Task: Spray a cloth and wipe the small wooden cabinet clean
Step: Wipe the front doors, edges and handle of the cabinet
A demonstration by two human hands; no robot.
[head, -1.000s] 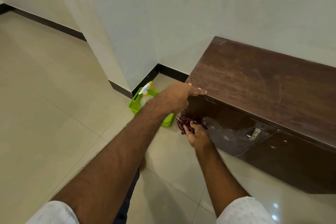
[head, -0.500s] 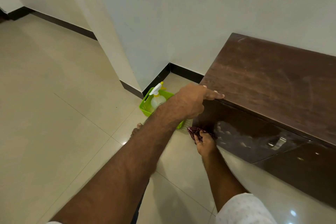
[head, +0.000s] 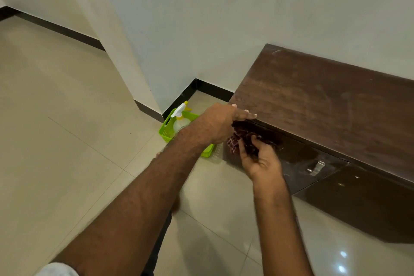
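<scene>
While the left hand lies with its fingers stretched out flat on the front left corner of the cabinet's top, the right hand works just below it, its fingers and thumb curled round one bunched cloth. The cloth is dark red with a pale check, and it is pressed to the upper left part of the cabinet's front face, directly under the left hand's fingertips.

There is one small wooden cabinet, low and dark brown, standing on the floor with its back to the white wall. Its top shows pale streaks and smears. Two glossy front panels are in view, split by a seam, and the left one carries one metal handle, apart from the cloth on its right.

To the left of the cabinet, in the corner by the black skirting, one bright green basket sits on the beige tiled floor. One spray bottle stands upright inside it, clear-bodied with a white trigger head and yellow collar; the left forearm hides part of the basket. One white sleeve shows at the bottom edge, on the left arm.
</scene>
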